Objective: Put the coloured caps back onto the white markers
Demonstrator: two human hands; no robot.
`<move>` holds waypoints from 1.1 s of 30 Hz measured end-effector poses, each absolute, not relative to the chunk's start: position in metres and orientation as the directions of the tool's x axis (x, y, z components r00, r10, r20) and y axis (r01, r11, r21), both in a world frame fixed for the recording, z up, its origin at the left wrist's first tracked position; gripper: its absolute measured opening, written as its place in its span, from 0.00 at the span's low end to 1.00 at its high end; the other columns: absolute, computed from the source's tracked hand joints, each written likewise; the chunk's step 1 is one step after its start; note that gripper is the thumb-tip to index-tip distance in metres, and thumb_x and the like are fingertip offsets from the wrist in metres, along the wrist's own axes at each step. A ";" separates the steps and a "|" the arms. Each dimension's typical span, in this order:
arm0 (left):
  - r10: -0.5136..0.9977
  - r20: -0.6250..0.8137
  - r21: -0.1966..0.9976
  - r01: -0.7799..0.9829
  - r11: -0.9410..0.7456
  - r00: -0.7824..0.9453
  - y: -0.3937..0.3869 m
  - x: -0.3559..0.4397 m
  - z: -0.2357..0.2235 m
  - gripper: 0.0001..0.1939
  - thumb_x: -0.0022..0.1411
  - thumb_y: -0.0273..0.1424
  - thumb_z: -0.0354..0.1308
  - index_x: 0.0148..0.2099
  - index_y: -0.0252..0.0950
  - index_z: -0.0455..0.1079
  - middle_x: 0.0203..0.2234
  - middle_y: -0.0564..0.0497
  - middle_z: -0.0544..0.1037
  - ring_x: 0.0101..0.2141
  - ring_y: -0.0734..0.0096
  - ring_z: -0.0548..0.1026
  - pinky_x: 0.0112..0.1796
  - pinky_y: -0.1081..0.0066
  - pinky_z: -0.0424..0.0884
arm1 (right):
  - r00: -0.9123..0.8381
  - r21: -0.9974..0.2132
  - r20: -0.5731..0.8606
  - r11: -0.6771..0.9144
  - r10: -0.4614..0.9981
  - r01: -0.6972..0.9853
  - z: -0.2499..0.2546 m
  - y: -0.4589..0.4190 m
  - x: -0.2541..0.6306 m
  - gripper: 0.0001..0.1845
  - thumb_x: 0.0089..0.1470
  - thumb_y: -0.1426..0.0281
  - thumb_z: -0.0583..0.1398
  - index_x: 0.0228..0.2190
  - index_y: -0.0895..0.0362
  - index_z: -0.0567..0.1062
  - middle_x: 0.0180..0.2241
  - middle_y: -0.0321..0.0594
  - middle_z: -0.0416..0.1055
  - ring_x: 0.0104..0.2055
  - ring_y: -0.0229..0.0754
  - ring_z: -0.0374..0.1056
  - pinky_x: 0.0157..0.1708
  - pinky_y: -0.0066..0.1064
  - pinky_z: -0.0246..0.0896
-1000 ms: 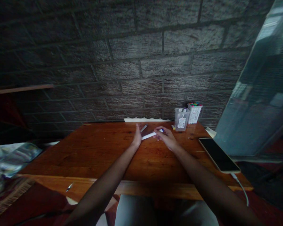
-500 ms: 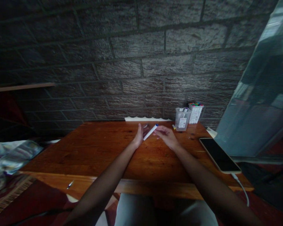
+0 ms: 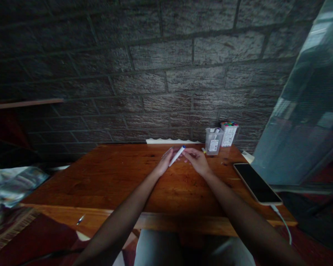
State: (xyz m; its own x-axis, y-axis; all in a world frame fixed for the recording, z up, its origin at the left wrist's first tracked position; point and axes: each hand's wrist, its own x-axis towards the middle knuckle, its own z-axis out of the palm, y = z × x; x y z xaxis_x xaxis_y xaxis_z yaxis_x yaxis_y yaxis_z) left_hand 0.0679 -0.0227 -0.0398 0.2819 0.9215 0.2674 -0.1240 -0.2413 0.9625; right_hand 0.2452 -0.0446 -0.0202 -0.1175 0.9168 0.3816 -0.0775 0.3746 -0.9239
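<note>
A white marker with a dark blue end slants between my hands above the table. My right hand pinches it near the blue end with thumb and fingertips. My left hand is closed, close against the marker's lower end, its fingers partly hidden behind the barrel. By the left thumb shows a thin, pale-edged thing, too small to name. Beyond the right hand, a small white-and-yellow piece lies beside a clear plastic marker box with a few white pieces in its top.
A second box, full of markers with coloured ends, stands behind the first. A phone with a white cable lies at the right of the wooden table. A white wavy-edged strip runs along the brick wall.
My left thumb, raised before, has come down and the left hand has closed in around the marker's side. The right hand still holds the marker near its blue end.
</note>
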 end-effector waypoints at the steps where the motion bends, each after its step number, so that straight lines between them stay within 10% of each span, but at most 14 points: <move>1: 0.920 0.264 0.964 -0.086 -0.250 0.290 -0.023 0.068 -0.039 0.33 0.60 0.55 0.48 0.53 0.34 0.71 0.35 0.45 0.79 0.34 0.65 0.75 0.37 0.68 0.67 | -0.117 -0.922 0.387 0.380 0.915 -0.081 -0.020 -0.045 0.245 0.19 0.45 0.55 0.64 0.36 0.54 0.78 0.34 0.39 0.78 0.23 0.37 0.69 0.19 0.27 0.60; 8: 0.955 0.179 0.969 -0.208 -0.131 0.235 -0.026 0.065 -0.030 0.36 0.57 0.61 0.42 0.35 0.33 0.72 0.15 0.54 0.64 0.17 0.77 0.59 0.21 0.74 0.56 | 0.070 -0.929 0.335 0.342 0.940 -0.142 -0.015 -0.039 0.251 0.21 0.40 0.54 0.67 0.32 0.57 0.77 0.29 0.38 0.75 0.20 0.33 0.63 0.18 0.26 0.59; 12: 0.961 0.076 0.913 -0.406 0.040 0.265 -0.030 0.059 -0.018 0.38 0.51 0.67 0.37 0.17 0.37 0.56 0.13 0.53 0.58 0.17 0.76 0.59 0.21 0.73 0.59 | 0.126 -0.936 0.293 0.311 0.948 -0.161 -0.018 -0.033 0.256 0.23 0.41 0.52 0.65 0.31 0.58 0.76 0.27 0.38 0.74 0.18 0.30 0.61 0.17 0.25 0.56; 24: 0.962 0.065 0.827 -0.554 0.097 0.265 -0.033 0.048 -0.007 0.34 0.56 0.61 0.42 0.17 0.36 0.55 0.20 0.49 0.67 0.20 0.75 0.64 0.27 0.70 0.67 | 0.117 -0.946 0.287 0.300 0.951 -0.124 -0.019 -0.034 0.254 0.24 0.42 0.49 0.63 0.29 0.59 0.76 0.26 0.39 0.73 0.20 0.32 0.62 0.20 0.25 0.59; 33: 0.960 0.045 0.767 -0.625 0.144 0.277 -0.034 0.041 0.001 0.34 0.55 0.62 0.41 0.15 0.38 0.50 0.11 0.56 0.54 0.15 0.77 0.56 0.21 0.70 0.62 | 0.097 -0.950 0.283 0.293 0.954 -0.108 -0.017 -0.036 0.254 0.25 0.43 0.48 0.62 0.28 0.59 0.76 0.26 0.39 0.73 0.21 0.32 0.62 0.20 0.25 0.59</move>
State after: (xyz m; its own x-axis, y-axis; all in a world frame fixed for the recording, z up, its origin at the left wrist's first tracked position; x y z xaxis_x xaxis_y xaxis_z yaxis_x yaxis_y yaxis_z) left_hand 0.0407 -0.0344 0.0006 0.2771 0.9598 0.0450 -0.6246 0.1443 0.7675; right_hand 0.2542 -0.0358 -0.0166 0.0972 0.9541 0.2833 -0.1078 0.2930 -0.9500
